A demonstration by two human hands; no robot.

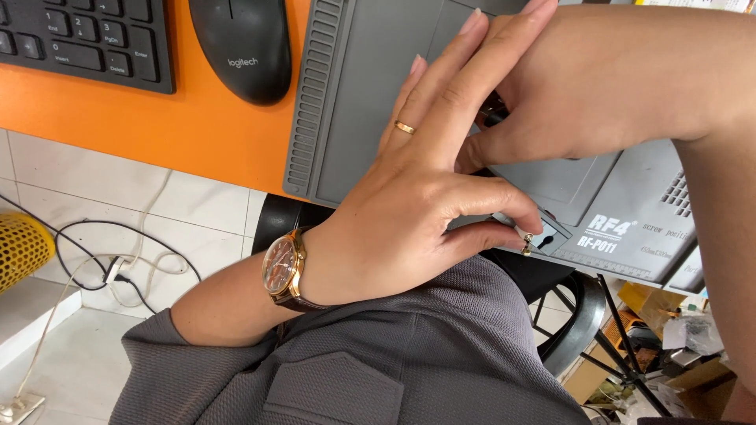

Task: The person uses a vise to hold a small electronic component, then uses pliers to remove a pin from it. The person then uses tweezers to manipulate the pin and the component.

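Observation:
My left hand (409, 205), with a gold ring and a brown-faced wristwatch (282, 267), lies over the near edge of a grey work mat (362, 86). Its thumb and forefinger pinch a small grey metal part (506, 219); its other fingers are stretched out. A tiny brass piece (527, 243) sits just below the thumb tip at the mat's edge. My right hand (598, 86) comes in from the right, just above the left one. Its fingers are closed on a small dark object (492, 110) that the left fingers mostly hide.
The mat lies on an orange desk (189, 134), with a black mouse (242, 47) and a black keyboard (87, 39) to its left. Below are my grey shirt (409, 362), a black chair (567, 315), white cables (118, 271), a yellow basket (22, 248) and cardboard boxes (669, 354).

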